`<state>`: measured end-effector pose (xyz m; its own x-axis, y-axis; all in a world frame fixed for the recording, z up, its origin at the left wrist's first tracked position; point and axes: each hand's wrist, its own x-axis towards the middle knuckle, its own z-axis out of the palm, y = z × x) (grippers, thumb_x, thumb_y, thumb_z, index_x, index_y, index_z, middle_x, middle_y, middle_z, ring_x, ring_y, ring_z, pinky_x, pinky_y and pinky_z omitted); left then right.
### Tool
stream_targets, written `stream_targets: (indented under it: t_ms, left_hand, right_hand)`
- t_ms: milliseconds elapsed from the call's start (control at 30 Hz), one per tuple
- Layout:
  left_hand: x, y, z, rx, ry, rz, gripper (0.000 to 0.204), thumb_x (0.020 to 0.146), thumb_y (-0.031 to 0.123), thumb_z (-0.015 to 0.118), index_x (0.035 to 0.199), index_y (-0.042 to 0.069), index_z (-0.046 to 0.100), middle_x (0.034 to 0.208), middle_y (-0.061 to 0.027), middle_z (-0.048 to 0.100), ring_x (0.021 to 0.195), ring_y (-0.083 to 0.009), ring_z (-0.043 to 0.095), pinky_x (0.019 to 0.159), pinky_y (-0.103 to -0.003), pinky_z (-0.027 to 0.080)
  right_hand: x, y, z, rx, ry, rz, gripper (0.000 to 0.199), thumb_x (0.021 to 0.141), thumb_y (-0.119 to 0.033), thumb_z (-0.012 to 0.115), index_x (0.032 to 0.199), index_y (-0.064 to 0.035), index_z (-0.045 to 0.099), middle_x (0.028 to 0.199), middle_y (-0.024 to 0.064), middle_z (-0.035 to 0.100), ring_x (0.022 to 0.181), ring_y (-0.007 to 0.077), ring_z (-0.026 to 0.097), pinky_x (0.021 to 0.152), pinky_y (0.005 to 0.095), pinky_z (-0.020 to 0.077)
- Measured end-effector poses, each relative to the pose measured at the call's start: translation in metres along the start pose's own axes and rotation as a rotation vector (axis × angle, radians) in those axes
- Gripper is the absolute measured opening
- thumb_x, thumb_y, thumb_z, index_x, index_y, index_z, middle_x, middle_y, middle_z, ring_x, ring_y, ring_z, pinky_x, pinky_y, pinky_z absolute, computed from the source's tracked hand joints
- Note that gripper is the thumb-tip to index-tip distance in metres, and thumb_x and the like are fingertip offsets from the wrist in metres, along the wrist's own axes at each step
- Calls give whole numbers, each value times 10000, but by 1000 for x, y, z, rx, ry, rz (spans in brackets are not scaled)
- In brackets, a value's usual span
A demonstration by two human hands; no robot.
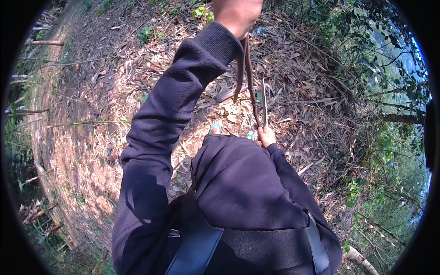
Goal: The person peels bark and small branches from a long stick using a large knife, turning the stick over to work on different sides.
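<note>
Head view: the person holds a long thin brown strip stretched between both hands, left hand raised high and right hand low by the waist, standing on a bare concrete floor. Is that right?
Not quite. The head view shows the ground as dirt strewn with dry leaves, not concrete. The rest holds: the brown strip runs from the raised left hand down to the right hand by the waist.
</note>
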<state>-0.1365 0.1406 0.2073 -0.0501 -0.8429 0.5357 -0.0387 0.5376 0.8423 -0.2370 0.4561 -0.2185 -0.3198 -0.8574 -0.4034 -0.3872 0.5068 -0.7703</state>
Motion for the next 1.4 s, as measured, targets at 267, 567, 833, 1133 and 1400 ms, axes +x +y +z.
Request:
stream_targets:
  t_ms: [267,567,833,1133,1400]
  left_hand:
    - [-180,41,71,-73,-495,30,153,702,128,656,747,61,526,643,-141,604,563,-326,618,588,-443,516]
    - [31,-127,-153,-657,310,-746,315,886,287,608,639,139,479,484,42,383,361,-105,360,359,-246,300]
    - [-44,-219,-331,-705,319,-912,403,946,254,504,599,187,311,492,69,278,397,-87,321,437,-284,301]
    - [-231,-320,-471,-731,649,-1088,270,950,336,445,747,160,464,478,25,392,392,-146,385,468,-311,374]
    - [-466,-351,-532,-1058,966,-966,378,914,413,463,661,133,483,485,43,426,444,-124,440,479,-329,358]
  right_hand:
    - [-12,4,13,56,-11,102,370,905,-414,529,882,-45,564,643,104,571,596,219,575,561,369,455]
    - [-74,-74,-80,503,69,89,200,798,-174,710,827,-32,572,607,13,519,513,88,458,483,261,388]
    - [-110,-138,-84,63,-92,90,279,764,-228,741,745,8,594,645,54,581,597,114,489,571,299,428]
    - [-93,-141,-45,50,-251,-13,243,787,-198,730,715,-14,589,588,7,548,527,80,437,483,282,374]
    - [-59,-124,-37,207,-456,164,240,840,-261,678,740,-61,592,593,-29,508,549,68,436,500,256,362]
